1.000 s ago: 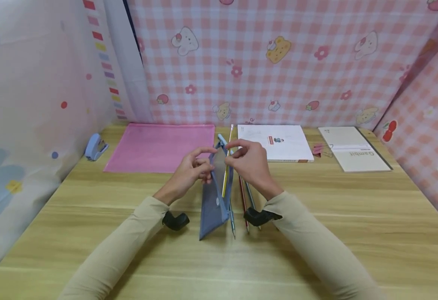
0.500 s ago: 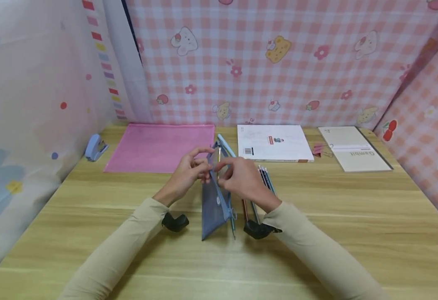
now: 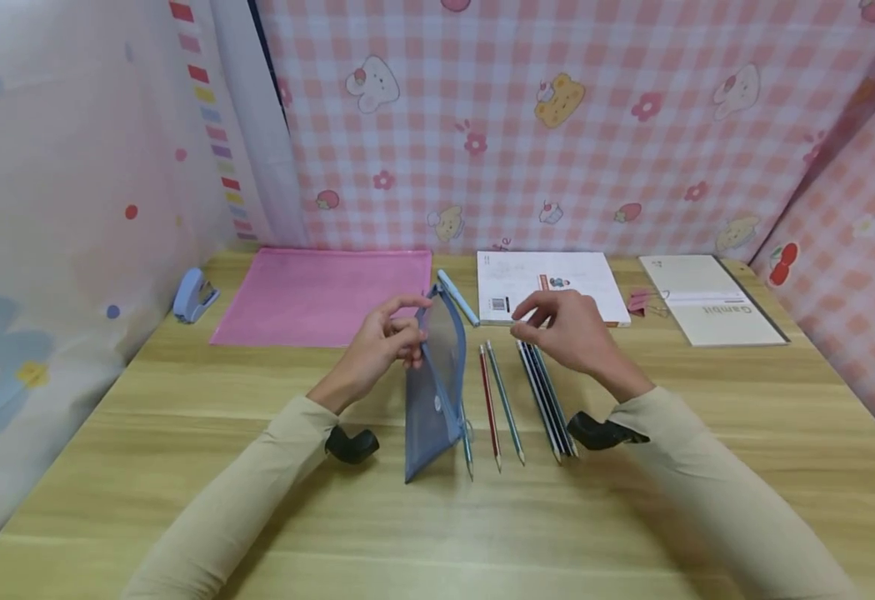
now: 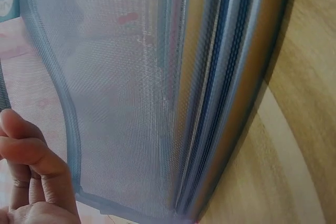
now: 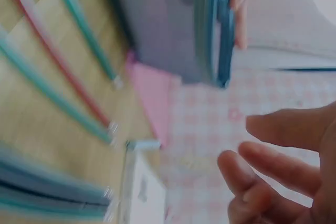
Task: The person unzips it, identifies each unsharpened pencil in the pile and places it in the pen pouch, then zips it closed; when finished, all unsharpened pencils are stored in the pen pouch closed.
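A blue-grey mesh zip pouch (image 3: 424,421) stands on its long edge, its zip side gaping at the top. My left hand (image 3: 375,350) pinches the pouch's upper rim. Through the mesh in the left wrist view, several pencils (image 4: 210,77) lie along the bottom. My right hand (image 3: 574,333) is in the air right of the pouch, fingers loosely bent and holding nothing. Below it lies a bundle of dark and teal pencils (image 3: 545,400). Between bundle and pouch are a red pencil (image 3: 491,408) and a teal pencil (image 3: 507,404). Another pencil (image 3: 468,458) is partly hidden by the pouch.
Along the back lie a pink folder (image 3: 325,292), a light-blue pen (image 3: 458,297), a white book (image 3: 508,279) and a cream notebook (image 3: 707,312). Pink binder clips (image 3: 637,302) sit beside the notebook. A blue stapler (image 3: 193,296) stands at the far left.
My right hand lowered a yellow pencil into the pouch and let it go, then moved right, away from the pouch. The left hand has kept its place on the rim.
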`<control>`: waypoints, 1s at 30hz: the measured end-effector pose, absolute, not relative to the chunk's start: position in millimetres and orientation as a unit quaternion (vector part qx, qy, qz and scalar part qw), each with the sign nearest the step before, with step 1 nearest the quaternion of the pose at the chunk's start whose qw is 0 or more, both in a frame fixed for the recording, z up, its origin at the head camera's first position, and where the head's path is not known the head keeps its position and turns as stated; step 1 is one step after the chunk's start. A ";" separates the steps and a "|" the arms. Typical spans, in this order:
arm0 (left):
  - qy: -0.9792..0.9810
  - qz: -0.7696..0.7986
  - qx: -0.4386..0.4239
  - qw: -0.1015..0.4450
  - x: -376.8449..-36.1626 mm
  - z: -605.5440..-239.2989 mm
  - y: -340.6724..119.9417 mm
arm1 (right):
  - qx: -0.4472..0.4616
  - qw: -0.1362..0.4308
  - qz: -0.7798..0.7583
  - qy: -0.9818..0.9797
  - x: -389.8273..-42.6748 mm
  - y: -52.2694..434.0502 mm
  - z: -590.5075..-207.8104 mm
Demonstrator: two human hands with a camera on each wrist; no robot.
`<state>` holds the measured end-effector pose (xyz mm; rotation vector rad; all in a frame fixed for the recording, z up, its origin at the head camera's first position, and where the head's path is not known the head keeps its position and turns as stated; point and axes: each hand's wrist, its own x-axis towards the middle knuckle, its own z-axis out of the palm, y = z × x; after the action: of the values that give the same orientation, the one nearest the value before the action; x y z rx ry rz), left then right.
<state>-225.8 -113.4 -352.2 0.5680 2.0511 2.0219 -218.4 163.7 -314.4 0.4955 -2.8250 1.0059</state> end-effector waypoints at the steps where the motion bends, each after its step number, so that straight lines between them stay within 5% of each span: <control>1: 0.696 0.684 0.191 0.104 -225.8 -352.4 -113.3 | 0.163 0.039 0.321 -0.932 -219.2 168.4 -316.9; 9: 0.698 0.683 0.186 0.110 -226.5 -352.2 -111.8 | 0.195 -0.059 0.259 -0.944 -223.4 188.4 -338.3; 30: 0.712 0.669 0.188 0.106 -225.6 -350.0 -114.5 | 0.267 -0.130 0.198 -0.934 -222.2 190.9 -360.7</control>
<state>-225.6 -114.5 -350.0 0.5525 2.0965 1.9702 -222.2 190.9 -360.7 0.9159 -3.2050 0.6790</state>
